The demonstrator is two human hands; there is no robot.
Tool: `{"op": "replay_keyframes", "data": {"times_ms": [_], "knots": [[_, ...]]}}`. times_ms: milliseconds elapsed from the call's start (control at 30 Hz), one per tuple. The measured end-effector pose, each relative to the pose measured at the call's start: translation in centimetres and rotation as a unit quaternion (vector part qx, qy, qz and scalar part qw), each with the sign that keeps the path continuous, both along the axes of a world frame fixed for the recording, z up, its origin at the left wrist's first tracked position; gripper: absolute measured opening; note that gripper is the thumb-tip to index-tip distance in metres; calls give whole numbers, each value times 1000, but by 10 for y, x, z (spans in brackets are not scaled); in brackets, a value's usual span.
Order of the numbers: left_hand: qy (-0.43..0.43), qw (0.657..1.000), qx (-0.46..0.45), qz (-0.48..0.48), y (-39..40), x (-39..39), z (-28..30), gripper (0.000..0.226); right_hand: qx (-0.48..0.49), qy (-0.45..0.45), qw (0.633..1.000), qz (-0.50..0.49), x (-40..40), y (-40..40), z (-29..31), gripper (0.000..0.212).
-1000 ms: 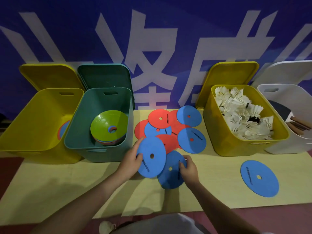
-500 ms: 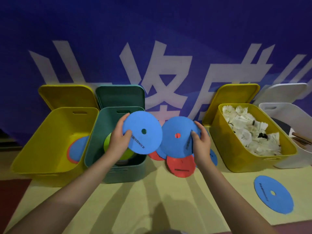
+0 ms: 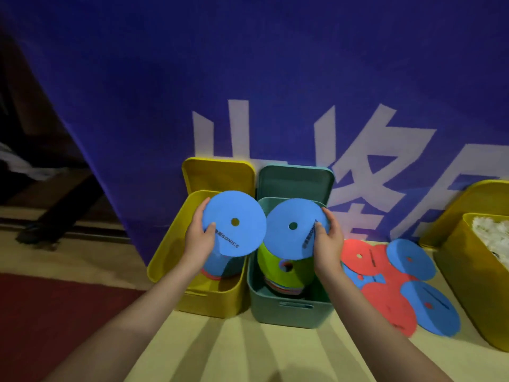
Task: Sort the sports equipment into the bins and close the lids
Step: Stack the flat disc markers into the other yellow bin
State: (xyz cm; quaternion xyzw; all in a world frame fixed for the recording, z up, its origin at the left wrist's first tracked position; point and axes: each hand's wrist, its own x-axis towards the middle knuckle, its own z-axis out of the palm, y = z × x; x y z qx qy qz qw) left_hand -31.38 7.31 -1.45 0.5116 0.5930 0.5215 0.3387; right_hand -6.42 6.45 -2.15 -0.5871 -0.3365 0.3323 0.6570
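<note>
A pale yellow mat (image 3: 275,354) lies on the floor, with a dark red strip (image 3: 55,312) at its left. Three bins show: yellow (image 3: 170,260), green (image 3: 289,312), and another yellow one (image 3: 468,285) at right. Each hand holds one blue disc. The left hand (image 3: 197,241) grips its disc (image 3: 234,227) over the yellow bin; the right hand (image 3: 327,244) grips its disc (image 3: 294,227) over the green bin. Both discs have moved left since before. Behind hangs a blue banner (image 3: 275,78).

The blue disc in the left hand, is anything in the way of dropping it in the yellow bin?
Nothing visible blocks it. The blue disc in the left hand hangs over the open yellow bin, whose lid is up.
</note>
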Motion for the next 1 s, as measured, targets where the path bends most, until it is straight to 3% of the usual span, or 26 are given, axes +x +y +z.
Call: {"op": "replay_keyframes", "data": {"times_ms": [133, 333, 600, 767, 900, 1000], "knots": [[8, 998, -48, 28, 11, -52, -16, 56, -13, 5, 1000, 8, -51, 12, -12, 37], [52, 982, -181, -8, 49, -96, -46, 59, -63, 30, 997, -21, -91, 39, -34, 37], [-22, 959, -273, -75, 114, -74, -105, 60, -100, 38, 992, -66, -91, 53, -51, 38], [-66, 936, -332, -92, 136, -55, -156, 45, -120, 28, 989, -79, -82, 58, -58, 38], [25, 909, -387, -152, 148, -69, -216, 39, -132, 14, 988, -81, -81, 65, -62, 38], [184, 906, -357, -135, 131, -72, -156, 50, -129, 4, 989, -73, -86, 67, -63, 37]]}}
